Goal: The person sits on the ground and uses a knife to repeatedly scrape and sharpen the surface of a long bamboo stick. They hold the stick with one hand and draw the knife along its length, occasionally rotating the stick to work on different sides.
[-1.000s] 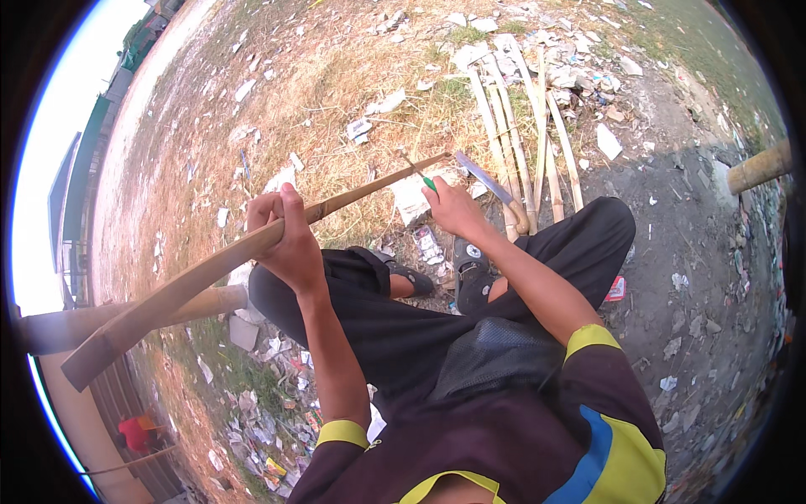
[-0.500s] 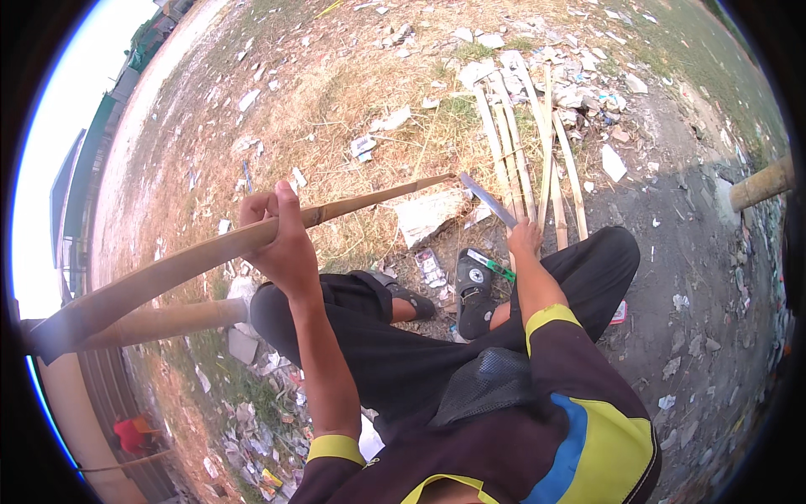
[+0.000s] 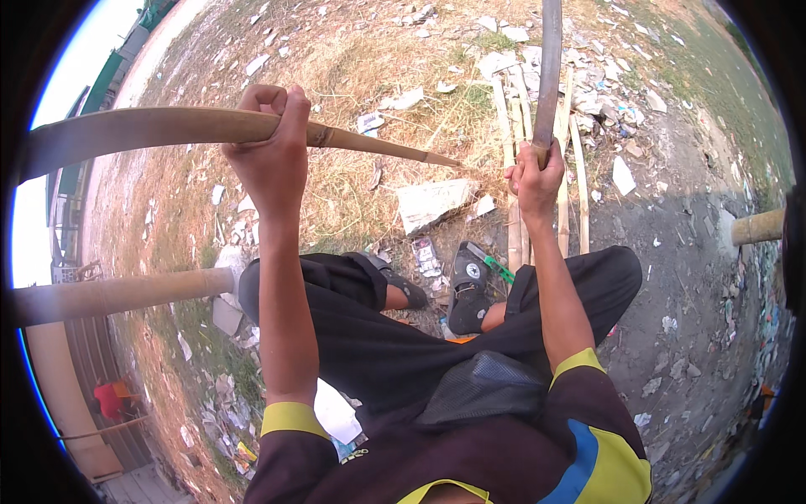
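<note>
My left hand [image 3: 273, 155] is raised at the left, its fingers wrapped round a long split bamboo strip [image 3: 357, 140]. One end of the strip bows out toward the left rim. Its thin tip points right, over the dry grass. In my right hand [image 3: 539, 181] is the handle of a machete [image 3: 549, 80]; the long blade stands away from me, apart from the bamboo, and runs out of view at the top. Beyond my right hand, several pale bamboo strips [image 3: 580, 193] lie side by side on the ground.
Thick bamboo poles [image 3: 134, 294] [image 3: 756, 227] jut in at both sides. A green-handled tool [image 3: 499, 267] lies beside my shoe [image 3: 468, 290]. A pale slab [image 3: 432, 204] and scattered litter cover the grass. Far left, a person in red [image 3: 109, 399] is visible.
My right hand has lifted the machete away from the strip's tip, swinging the blade up and outward. My left hand has risen with the strip, which now slopes down toward its tip.
</note>
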Tool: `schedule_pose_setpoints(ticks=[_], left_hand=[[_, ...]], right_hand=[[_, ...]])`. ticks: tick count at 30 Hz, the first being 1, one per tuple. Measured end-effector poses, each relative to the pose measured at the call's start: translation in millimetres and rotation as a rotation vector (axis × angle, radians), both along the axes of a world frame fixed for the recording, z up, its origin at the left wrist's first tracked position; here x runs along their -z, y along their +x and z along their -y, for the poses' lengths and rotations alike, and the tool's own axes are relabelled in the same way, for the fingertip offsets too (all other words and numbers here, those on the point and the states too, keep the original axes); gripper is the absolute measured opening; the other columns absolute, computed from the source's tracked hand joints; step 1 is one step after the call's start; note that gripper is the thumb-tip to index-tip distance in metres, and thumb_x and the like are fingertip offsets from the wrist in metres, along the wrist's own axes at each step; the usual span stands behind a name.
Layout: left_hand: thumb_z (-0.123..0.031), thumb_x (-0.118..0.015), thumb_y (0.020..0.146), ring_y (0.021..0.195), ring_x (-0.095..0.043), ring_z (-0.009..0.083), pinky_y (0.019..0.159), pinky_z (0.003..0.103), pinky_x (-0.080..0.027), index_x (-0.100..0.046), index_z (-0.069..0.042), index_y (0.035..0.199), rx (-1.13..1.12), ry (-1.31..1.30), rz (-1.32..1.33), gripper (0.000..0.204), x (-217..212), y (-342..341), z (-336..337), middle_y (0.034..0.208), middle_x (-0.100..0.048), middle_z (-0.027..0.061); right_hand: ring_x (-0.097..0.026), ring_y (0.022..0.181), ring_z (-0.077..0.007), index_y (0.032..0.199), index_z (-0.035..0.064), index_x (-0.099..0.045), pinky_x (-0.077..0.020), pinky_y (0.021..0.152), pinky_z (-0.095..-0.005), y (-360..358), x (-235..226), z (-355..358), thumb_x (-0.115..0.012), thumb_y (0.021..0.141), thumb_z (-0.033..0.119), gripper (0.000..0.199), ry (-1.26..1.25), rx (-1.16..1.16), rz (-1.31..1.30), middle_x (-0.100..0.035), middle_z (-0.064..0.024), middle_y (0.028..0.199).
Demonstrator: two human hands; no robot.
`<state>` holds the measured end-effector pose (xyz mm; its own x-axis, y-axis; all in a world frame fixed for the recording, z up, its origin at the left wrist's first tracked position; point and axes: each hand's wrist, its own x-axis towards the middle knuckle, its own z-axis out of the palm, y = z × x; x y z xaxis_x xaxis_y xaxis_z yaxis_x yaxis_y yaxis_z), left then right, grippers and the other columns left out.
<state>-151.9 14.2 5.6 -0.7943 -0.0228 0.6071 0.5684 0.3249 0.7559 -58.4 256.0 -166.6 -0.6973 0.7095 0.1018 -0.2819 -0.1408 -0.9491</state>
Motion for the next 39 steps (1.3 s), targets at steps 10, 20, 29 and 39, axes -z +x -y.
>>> schedule_pose_setpoints(ticks=[10, 20, 29, 39], left_hand=[[-0.006, -0.066, 0.081, 0.061, -0.052, 0.0046, 0.056, 0.02, -0.039, -0.058, -0.003, 0.073, 0.053, -0.109, 0.011, 0.012, -1.9, -13.5, -2.2, 0.066, -0.054, -0.0033], [-0.004, -0.065, 0.082, 0.056, -0.036, 0.0011, 0.052, 0.021, -0.033, -0.051, -0.006, 0.068, 0.102, -0.036, 0.0, 0.02, 4.2, -15.0, 19.2, 0.061, -0.041, -0.0078], [-0.001, -0.064, 0.084, 0.057, -0.032, 0.0009, 0.051, 0.021, -0.025, -0.04, -0.011, 0.063, 0.122, -0.149, -0.044, 0.033, 13.8, 1.7, 6.5, 0.06, -0.036, -0.0084], [-0.007, -0.066, 0.081, 0.052, -0.041, 0.0022, 0.049, 0.023, -0.034, -0.052, -0.006, 0.066, 0.049, -0.099, -0.049, 0.021, 5.1, -6.9, -4.4, 0.055, -0.045, -0.0057]], right_hand=[[-0.069, 0.088, -0.0371, 0.097, -0.0103, -0.065, -0.0553, 0.081, -0.0428, 44.1, 164.9, 5.7, -0.061, 0.082, 0.027, 0.04, 0.708, -0.467, 1.314, -0.068, -0.0272, 0.093], [-0.065, 0.061, -0.0322, 0.075, -0.002, -0.059, -0.0488, 0.06, -0.0423, 22.8, -29.2, 41.8, -0.063, 0.083, 0.033, 0.036, 0.377, -0.174, 0.342, -0.063, -0.0157, 0.061], [-0.067, 0.08, -0.0403, 0.086, -0.0075, -0.066, -0.0525, 0.077, -0.0465, 10.1, 27.7, 43.2, -0.059, 0.081, 0.032, 0.04, 0.86, -0.48, 0.917, -0.067, -0.0265, 0.081], [-0.065, 0.062, -0.0365, 0.081, -0.0038, -0.063, -0.051, 0.059, -0.0449, 25.5, 59.0, 58.4, -0.06, 0.082, 0.024, 0.028, 0.875, -0.24, 0.541, -0.063, -0.0222, 0.064]])
